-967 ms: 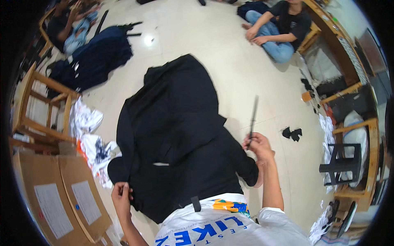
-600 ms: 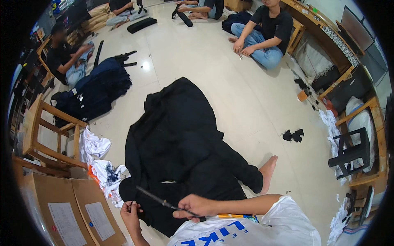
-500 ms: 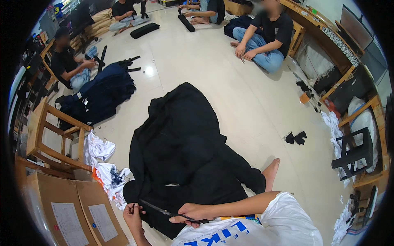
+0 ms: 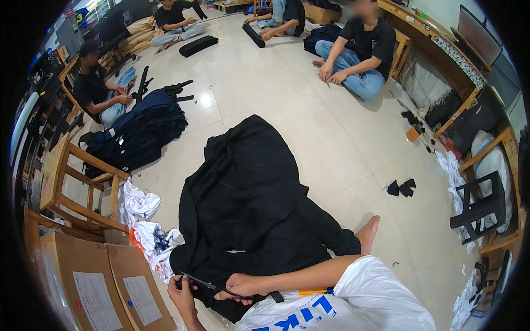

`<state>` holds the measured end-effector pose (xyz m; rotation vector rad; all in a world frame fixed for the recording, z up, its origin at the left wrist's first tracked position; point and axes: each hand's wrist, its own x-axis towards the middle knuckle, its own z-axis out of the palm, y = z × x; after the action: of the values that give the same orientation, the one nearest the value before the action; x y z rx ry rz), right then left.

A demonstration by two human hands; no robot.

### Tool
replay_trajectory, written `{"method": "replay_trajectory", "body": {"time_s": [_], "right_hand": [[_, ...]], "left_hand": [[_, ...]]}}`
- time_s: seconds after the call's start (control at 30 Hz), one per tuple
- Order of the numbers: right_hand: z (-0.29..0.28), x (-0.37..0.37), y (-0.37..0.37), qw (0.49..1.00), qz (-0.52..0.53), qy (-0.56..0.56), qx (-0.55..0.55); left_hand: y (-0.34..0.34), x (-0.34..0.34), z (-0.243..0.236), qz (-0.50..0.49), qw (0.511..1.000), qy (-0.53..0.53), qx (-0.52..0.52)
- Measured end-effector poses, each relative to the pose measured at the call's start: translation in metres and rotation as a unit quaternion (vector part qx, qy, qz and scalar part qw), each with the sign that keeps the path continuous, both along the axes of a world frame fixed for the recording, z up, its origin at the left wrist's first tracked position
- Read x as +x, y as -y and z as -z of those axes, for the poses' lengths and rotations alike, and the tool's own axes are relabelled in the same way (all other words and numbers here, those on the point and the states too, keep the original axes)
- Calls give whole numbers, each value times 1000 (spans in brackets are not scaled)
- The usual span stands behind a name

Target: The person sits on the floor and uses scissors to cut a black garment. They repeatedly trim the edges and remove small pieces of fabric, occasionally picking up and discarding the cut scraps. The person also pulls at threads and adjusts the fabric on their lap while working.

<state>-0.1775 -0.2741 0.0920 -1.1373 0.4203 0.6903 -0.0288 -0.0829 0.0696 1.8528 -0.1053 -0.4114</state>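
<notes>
A large black cloth piece, which looks like a garment, spreads over the floor and across my legs. At its near left edge, my left hand pinches a bit of the black cloth between thumb and fingers. My right hand is closed round the handle end of a long, dark, narrow tool that looks like scissors. Its tip reaches to my left hand's fingertips. The handles are mostly hidden in my right palm. My bare foot sticks out past the right edge of the cloth.
Cardboard boxes, a wooden stool and white rags stand close on my left. Beyond lies a dark blue garment pile. Several people sit on the tiled floor ahead. A black plastic stool and black scraps are at right.
My right hand and the scissors-like tool have shifted slightly left, toward my left hand. My left hand keeps its pinch on the cloth. The whole view has shifted a little.
</notes>
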Motion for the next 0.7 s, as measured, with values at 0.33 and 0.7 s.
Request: {"method": "replay_trajectory", "body": {"time_s": [0.33,0.7], "right_hand": [[15,4,-6,1000,17,-17,-14],[-21,-11,34,996,58,53,-31]], "left_hand": [[-1,0,-2,-6,1000,-26,12],[-22,14,-23,-30,997,-54,39]]}}
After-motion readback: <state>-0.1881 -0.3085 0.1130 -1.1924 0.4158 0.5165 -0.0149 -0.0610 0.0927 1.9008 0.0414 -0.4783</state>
